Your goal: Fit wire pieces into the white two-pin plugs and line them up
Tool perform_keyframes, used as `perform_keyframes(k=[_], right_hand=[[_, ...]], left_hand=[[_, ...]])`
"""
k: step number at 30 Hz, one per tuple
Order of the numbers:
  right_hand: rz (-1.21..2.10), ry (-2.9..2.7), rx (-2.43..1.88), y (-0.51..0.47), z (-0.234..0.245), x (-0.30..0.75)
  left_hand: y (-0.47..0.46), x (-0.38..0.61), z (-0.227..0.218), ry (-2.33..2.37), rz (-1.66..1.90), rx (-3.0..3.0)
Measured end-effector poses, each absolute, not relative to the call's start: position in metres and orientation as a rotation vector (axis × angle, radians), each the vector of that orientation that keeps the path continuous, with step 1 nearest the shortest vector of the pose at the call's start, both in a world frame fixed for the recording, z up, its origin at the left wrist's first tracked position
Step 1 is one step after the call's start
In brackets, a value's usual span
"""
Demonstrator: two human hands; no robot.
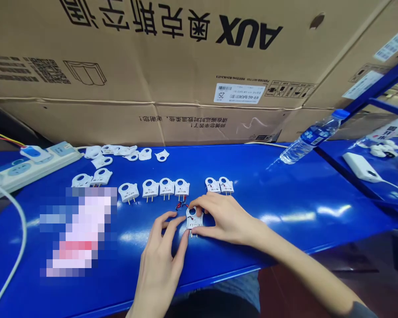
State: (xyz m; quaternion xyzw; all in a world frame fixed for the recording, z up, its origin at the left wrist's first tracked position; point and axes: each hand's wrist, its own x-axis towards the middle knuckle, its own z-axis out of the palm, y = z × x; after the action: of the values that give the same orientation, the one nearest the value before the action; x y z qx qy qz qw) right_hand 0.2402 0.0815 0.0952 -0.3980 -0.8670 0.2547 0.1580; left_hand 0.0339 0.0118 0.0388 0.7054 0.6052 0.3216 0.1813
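My right hand pinches a small white plug part with two metal pins, holding it on the blue table. My left hand touches the same part from the left with its fingertips. Short red and black wires lie just behind the part. Behind my hands stands a row of several finished white plugs, and two more plugs sit to their right.
Loose white plug shells lie at the back left beside a white power strip. A clear water bottle lies at the back right. Big cardboard boxes wall off the back. A blurred patch covers something at left.
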Motion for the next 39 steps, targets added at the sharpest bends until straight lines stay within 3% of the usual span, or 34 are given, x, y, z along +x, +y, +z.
perform_keyframes(k=[16,30,39], right_hand=[[0.789,-2.515,-1.110,0.081,0.097,0.241],[0.408,-2.403,-1.312,0.103,0.094,0.253],[0.342,-2.421,-1.374,0.115,0.085,0.243]], left_hand=[[0.012,0.033,0.040,1.693,0.930,2.018],[0.013,0.032,0.040,1.686,0.905,2.047],[0.012,0.028,0.038,1.655,0.893,2.079]])
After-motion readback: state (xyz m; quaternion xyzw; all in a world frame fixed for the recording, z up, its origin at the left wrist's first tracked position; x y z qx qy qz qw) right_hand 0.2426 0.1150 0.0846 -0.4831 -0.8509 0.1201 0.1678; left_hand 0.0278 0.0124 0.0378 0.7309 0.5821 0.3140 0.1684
